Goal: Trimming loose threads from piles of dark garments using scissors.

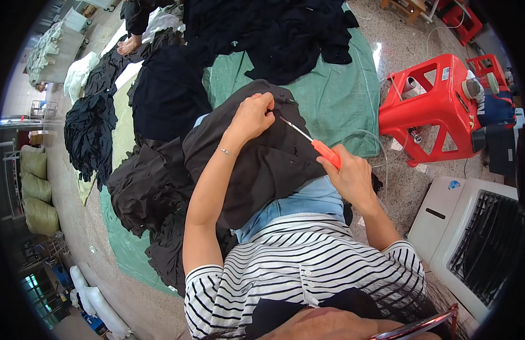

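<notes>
A dark grey-brown garment (240,164) lies spread over my lap, on light blue jeans. My left hand (253,117) is closed near its far edge, fingers pinching a bit of the cloth. In my right hand (353,178) is a seam ripper (326,153) with an orange-red handle and a thin metal shaft. Its tip points up and left, at the cloth just right of my left fingers; whether it touches the fabric I cannot tell.
Dark garments (155,187) are heaped at my left, and black ones (268,28) ahead on a green sheet (342,96). To the right stand a red plastic stool (432,124) and a white air cooler (444,221). Another person's bare foot (129,45) shows at the far left.
</notes>
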### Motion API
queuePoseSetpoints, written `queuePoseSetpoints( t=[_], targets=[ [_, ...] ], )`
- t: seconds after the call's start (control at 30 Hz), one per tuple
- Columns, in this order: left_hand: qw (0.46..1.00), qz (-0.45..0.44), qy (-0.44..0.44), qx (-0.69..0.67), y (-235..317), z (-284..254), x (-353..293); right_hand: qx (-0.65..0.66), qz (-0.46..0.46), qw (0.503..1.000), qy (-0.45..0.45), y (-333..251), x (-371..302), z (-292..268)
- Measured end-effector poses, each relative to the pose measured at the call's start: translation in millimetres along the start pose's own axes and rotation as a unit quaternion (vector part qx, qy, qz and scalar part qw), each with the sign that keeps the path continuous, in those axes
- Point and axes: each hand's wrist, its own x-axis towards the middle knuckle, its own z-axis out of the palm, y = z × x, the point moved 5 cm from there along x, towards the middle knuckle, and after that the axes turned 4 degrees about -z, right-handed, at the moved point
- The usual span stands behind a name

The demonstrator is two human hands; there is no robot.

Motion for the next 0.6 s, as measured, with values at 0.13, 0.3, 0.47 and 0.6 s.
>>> queuePoseSetpoints(
  t=[0.13, 0.3, 0.47, 0.6],
  targets=[
    [1.0, 0.008, 0.0, -0.008, -3.1, -2.7, 0.3, -0.001, -0.015, 1.0, 0.006, 0.6, 6.4, 2.5],
    [0.999, -0.005, 0.005, -0.045, -2.6, -2.6, -3.9, 0.001, -0.023, 1.0, 0.003, 2.9, 9.3, 8.4],
    [0.997, -0.005, 0.038, -0.068, -5.6, -3.7, -7.9, -0.005, -0.014, 0.999, 0.036, 2.3, 9.8, 7.1],
    [0.977, 0.028, 0.189, -0.096, 21.4, -18.0, -45.0, 0.017, 0.016, 0.999, 0.027, 14.7, -11.0, -6.5]
  ],
)
